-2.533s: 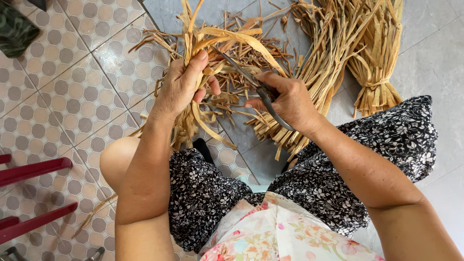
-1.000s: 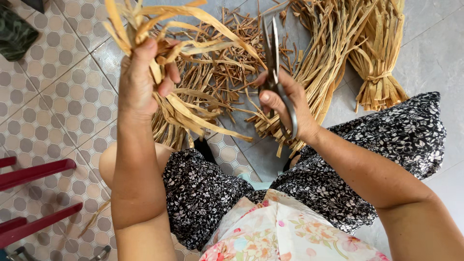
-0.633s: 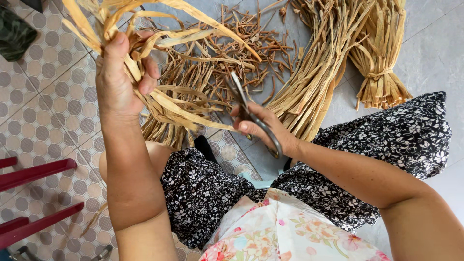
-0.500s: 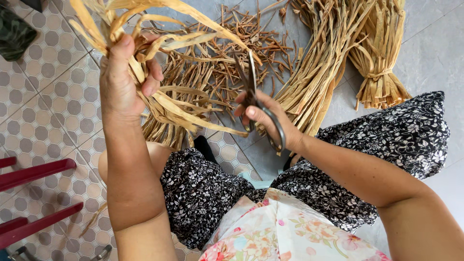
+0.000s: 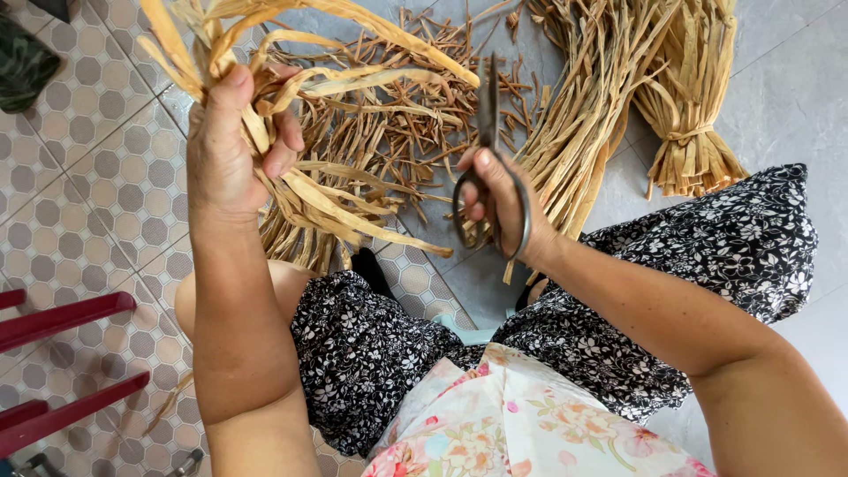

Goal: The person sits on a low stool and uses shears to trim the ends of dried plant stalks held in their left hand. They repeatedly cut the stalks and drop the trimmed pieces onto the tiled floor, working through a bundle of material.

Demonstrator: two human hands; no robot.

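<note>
Looking down from the head camera, I log the nearest things first: a floral cloth across the lap and a black-and-white patterned garment over both knees.

Left hand: raised, clenched round a handful of tan dried strips, which fan out above the fist and trail down below it. Compared with 2.5 s ago, this hand has risen and swung out to the left; the handful came up off the heap with it. Between 0.5 s ago and now it has hardly shifted.

Right hand: fingers closed through the loops of dark metal scissors. The blades point straight up and away from the body and lie together. At 0.6 s ago they leaned toward the handful; now they stand apart from it, touching no strip that I can see.

My reading: the scissors have drawn back from the strips, so no cut is being made at this instant, and the handful is held clear of the floor.

Beyond the hands: a heap of short brown cuttings on the floor. Further right, a long sheaf of strips, and just beside it a tied bundle, knotted round its middle.

Left edge: red bars, perhaps furniture, on the patterned tile floor.
</note>
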